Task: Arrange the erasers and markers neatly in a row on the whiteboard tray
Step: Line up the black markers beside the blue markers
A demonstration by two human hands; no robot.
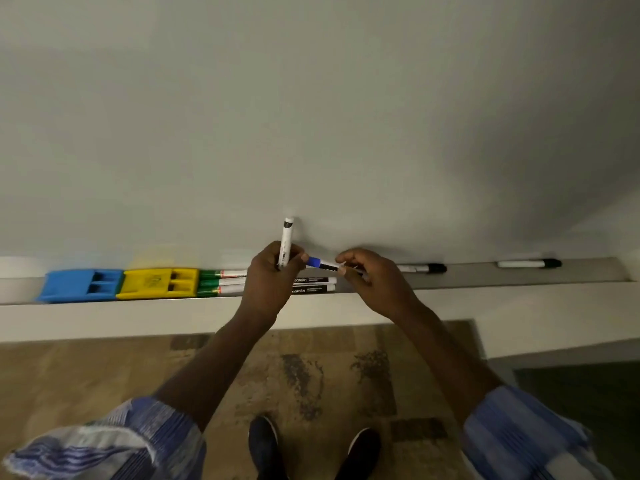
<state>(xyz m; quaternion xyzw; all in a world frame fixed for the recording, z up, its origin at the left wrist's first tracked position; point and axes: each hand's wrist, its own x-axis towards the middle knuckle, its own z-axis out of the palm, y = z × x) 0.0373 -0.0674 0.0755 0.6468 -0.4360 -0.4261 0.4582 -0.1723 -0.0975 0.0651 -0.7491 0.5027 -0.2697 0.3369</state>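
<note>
Two erasers are set end to end at the left of the whiteboard tray [485, 277] — a blue eraser [81, 285] and, touching it on the right, a yellow eraser [157, 283]. Just beside the yellow one, three green markers [221, 281] are laid side by side along the tray, and past the left hand two black-labelled markers [317, 285] are laid the same way. Further right, well apart, two black-capped markers [420, 268] [530, 263] are left lying singly against the back of the tray.

An upright white marker [286, 242] is gripped in the left hand [272, 275], fingers curled closed around its lower barrel, its dark-banded end raised against the whiteboard [311, 116]. A blue-capped marker [322, 263] is pinched between thumb and fingertips of the right hand [367, 273] — held nearly level above the tray, its blue cap touching the left hand's fingers. Patterned blue sleeves [114, 441] are seen at both forearms.
</note>
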